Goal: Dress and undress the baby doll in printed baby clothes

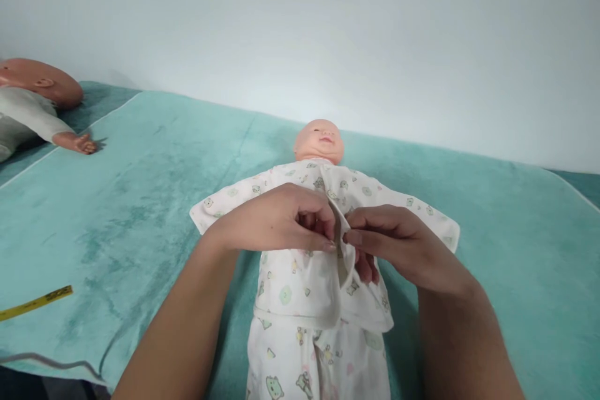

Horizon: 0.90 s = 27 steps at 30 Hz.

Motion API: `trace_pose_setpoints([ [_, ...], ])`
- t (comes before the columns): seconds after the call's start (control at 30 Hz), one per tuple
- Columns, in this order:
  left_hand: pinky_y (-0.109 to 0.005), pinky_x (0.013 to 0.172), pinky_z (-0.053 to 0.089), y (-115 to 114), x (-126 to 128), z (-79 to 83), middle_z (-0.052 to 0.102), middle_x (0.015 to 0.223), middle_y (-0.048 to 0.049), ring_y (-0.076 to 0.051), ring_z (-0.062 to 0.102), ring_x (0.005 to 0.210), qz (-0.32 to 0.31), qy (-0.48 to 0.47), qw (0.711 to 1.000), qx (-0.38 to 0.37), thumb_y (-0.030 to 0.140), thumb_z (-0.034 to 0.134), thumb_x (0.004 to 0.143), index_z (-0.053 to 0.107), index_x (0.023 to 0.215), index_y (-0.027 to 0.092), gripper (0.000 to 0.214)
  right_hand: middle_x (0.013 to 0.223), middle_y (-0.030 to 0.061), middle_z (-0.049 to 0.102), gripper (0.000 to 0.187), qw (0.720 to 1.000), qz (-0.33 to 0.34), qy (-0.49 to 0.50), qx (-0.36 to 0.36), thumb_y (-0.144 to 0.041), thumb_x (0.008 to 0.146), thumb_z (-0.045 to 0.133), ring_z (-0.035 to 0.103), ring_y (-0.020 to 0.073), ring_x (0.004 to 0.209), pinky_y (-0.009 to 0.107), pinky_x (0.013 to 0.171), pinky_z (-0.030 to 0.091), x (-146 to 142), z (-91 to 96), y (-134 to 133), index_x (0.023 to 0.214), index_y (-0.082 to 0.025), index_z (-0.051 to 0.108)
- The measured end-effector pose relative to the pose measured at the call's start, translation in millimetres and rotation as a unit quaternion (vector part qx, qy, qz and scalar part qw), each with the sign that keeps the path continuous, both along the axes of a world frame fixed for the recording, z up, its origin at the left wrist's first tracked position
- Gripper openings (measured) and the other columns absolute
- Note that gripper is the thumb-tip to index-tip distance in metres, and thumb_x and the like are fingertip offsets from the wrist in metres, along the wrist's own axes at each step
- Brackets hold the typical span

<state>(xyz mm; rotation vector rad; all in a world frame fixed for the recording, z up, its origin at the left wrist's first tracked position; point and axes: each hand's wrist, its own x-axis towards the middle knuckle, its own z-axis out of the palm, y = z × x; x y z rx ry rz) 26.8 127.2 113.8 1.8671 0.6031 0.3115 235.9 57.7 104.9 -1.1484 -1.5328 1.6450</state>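
The white, animal-printed fabric top (293, 284) is pinched at its front edges by left hand (279, 219) and right hand (410, 244), fingertips closed, apparently for separate edge control.

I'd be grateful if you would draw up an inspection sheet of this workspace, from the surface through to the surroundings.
Surface: teal cloth, visibly creased at the left.
Things in work: doll lying on its back in a patterned white top, parted at the front, and matching pants.
Clutter: yellow strip at lower left; second doll at the left, cut off by the picture edge.
Hands: left hand and right hand each pinch at the top's front opening.
Cables: nothing seen.
Surroundings: pale wall beyond the cloth.
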Motion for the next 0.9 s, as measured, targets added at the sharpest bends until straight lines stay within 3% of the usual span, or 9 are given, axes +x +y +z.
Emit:
trace_pose_setpoints([
  [0.13,-0.019,0.052,0.048,5,-3,-10.6,0.062,0.062,0.0035,-0.009,0.061,0.056,0.001,-0.109,0.98,-0.164,0.024,0.072,0.08,0.064,0.079,0.015,0.012,0.058,-0.0024,0.06,0.022,0.998,-0.027,0.063,-0.001,-0.031,0.09,0.063,0.06,0.0087,0.045,0.017,0.043,0.047,-7,-8.1,-1,0.075,-0.015,0.064],
  [0.23,-0.02,0.054,0.053,5,-2,-16.5,0.065,0.065,0.0023,-0.009,0.064,0.057,0.006,-0.157,0.964,-0.212,0.017,0.073,0.078,0.064,0.081,0.014,0.01,0.057,-0.0029,0.06,0.02,0.997,-0.027,0.073,-0.007,-0.029,0.09,0.064,0.059,0.0077,0.045,0.015,0.04,0.044,-7,-11.4,1,0.076,-0.015,0.065],
  [0.73,-0.017,0.049,0.052,1,4,-16.0,0.063,0.059,0.0036,-0.008,0.062,0.052,0.043,-0.159,0.964,-0.209,0.016,0.077,0.075,0.06,0.074,0.013,0.016,0.053,-0.0039,0.061,0.022,0.995,-0.033,0.097,0.002,-0.028,0.087,0.069,0.06,0.0082,0.044,0.014,0.039,0.043,-6,-15.9,3,0.069,-0.017,0.061],
  [0.9,-0.017,0.049,0.05,2,3,-17.3,0.062,0.057,0.0024,-0.008,0.061,0.052,0.044,-0.154,0.969,-0.19,0.021,0.076,0.077,0.059,0.073,0.014,0.019,0.056,-0.0015,0.064,0.025,0.994,-0.028,0.107,-0.005,-0.036,0.094,0.058,0.059,0.0088,0.043,0.016,0.04,0.046,-6,-16.0,4,0.077,-0.018,0.059],
])
